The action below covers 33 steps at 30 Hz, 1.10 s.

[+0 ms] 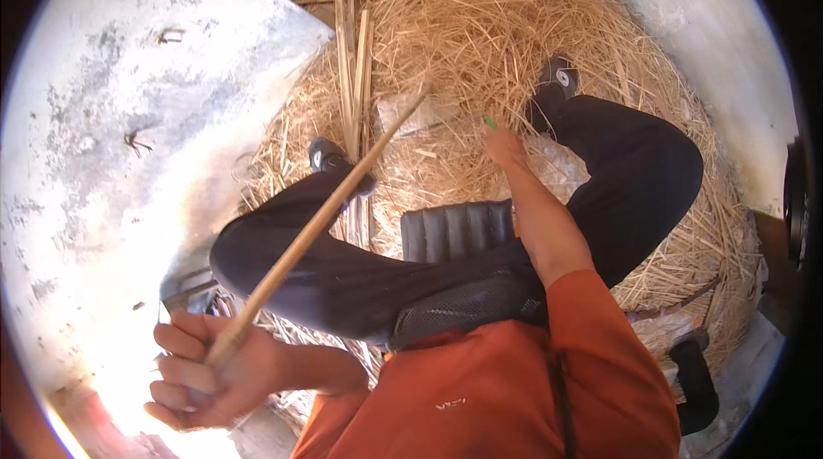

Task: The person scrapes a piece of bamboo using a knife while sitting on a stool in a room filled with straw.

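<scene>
My left hand [201,373] is closed around the thick near end of a long bamboo strip [317,223]. The strip slants up and away across my left leg, its thin far end over the straw between my feet. Farther off, my right hand [506,149] reaches out past my right knee, fingers curled. A small green thing [489,122] sticks out of that hand; the rest of it is hidden, so its kind does not show. The two hands are well apart.
Straw-like shavings [489,13] cover the floor around my feet. Several split bamboo strips [356,73] lie beyond my left foot. A black ribbed pad [456,230] sits between my legs. Stained pale walls rise at left [171,99] and right [699,22].
</scene>
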{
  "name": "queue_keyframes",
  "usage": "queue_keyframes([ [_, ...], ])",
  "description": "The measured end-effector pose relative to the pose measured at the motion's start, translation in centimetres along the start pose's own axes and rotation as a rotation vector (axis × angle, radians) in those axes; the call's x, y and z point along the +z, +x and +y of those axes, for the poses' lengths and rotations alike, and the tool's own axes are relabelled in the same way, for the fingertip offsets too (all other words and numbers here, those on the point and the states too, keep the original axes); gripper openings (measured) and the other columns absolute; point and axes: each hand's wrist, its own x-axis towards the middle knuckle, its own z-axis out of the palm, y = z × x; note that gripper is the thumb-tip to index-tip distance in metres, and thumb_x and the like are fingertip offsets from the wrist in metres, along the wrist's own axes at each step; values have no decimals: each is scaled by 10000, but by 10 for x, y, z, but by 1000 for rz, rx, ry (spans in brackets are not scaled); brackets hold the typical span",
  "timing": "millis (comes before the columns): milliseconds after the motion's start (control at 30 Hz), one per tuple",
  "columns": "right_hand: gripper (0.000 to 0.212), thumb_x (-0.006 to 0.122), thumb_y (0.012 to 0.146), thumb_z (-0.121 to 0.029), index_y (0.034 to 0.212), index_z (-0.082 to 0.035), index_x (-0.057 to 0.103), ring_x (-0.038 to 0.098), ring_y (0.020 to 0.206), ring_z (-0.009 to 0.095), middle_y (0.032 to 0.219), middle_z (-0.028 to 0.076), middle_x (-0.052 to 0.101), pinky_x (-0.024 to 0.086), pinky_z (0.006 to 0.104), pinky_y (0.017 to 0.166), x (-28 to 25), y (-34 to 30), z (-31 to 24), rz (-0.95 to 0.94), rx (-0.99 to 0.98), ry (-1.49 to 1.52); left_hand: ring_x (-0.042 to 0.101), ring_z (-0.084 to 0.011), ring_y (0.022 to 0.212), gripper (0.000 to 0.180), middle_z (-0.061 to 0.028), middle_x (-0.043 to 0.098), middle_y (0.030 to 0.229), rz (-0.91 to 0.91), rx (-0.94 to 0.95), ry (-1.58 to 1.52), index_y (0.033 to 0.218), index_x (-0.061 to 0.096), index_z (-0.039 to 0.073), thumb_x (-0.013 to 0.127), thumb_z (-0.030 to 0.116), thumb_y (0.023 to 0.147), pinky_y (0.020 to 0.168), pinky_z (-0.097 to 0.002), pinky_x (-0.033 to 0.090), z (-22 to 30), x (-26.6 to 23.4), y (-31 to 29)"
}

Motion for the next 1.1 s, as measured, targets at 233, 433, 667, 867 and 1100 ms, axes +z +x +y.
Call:
queue_keyframes([
  [233,465,398,979,-378,1048,42,586,612,797,421,859,265,631,468,469,748,-107,-25,-124,63,-18,382,157,-101,564,468,51,173,460,-5,-15,61,554,228,189,401,319,969,518,-258,168,-8,6,9],
  [433,356,423,987,-315,976,3,583,555,628,399,703,216,591,448,443,636,-159,-109,-194,-200,-279,541,161,-98,556,459,55,211,451,4,-51,-28,550,247,195,404,315,965,519,-255,164,-13,14,11],
  [667,433,358,996,-360,902,7,568,614,758,448,761,268,620,483,527,702,-76,-42,-137,-96,-199,247,241,-114,544,411,51,255,473,17,-102,-33,559,288,190,445,282,928,545,-272,235,-27,4,28],
  [867,416,353,994,-360,1017,4,555,611,774,447,779,267,618,482,525,726,-44,1,-108,-71,-152,159,310,-128,534,371,47,293,493,0,-139,-95,566,323,186,480,253,896,566,-287,296,-33,-17,38],
  [1100,463,340,996,-362,1104,19,579,624,884,429,923,274,637,492,508,798,-21,30,-102,-197,-33,163,390,-144,521,327,43,338,515,10,-238,-234,575,363,181,521,220,859,592,-305,367,-34,-44,51],
])
